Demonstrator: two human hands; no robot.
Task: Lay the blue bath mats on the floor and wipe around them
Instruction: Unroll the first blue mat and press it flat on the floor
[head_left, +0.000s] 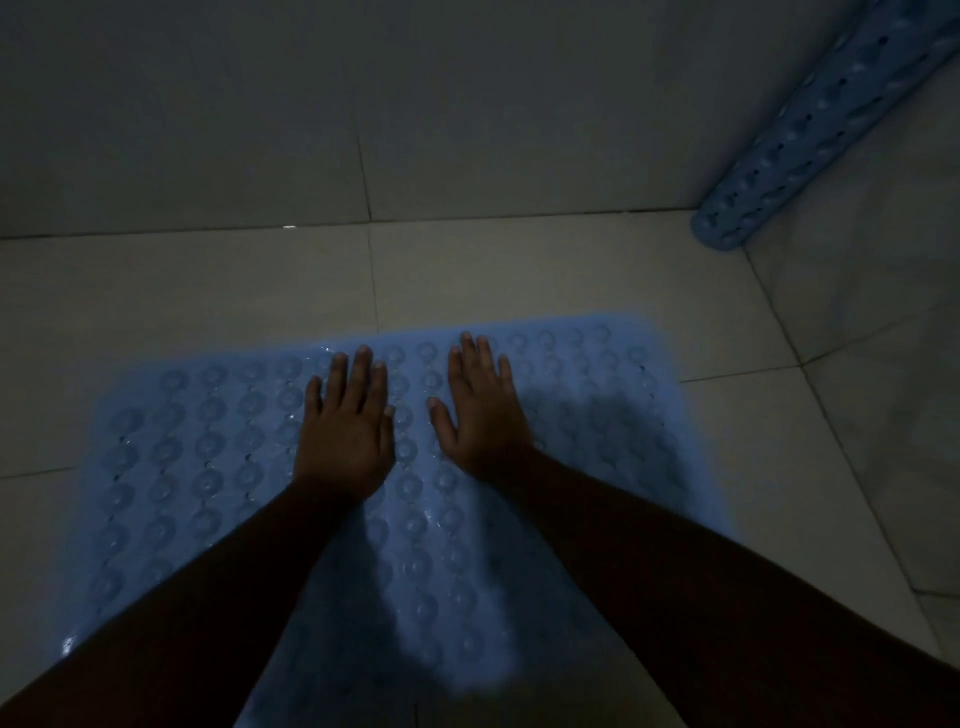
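I observe one blue bath mat (218, 457) lying flat on the tiled floor (208, 280), its far edge short of the wall (208, 104). Its upper face shows rows of round suction cups. My left hand (345, 431) rests palm down on the mat near its middle, fingers spread and extended. My right hand (480, 410) lies just beside it, also flat with fingers apart, gripping nothing. A second blue mat (810, 140), rolled into a tube, leans in the far right corner, its lower end touching the floor. Lighting is dim; finer surface detail cannot be confirmed
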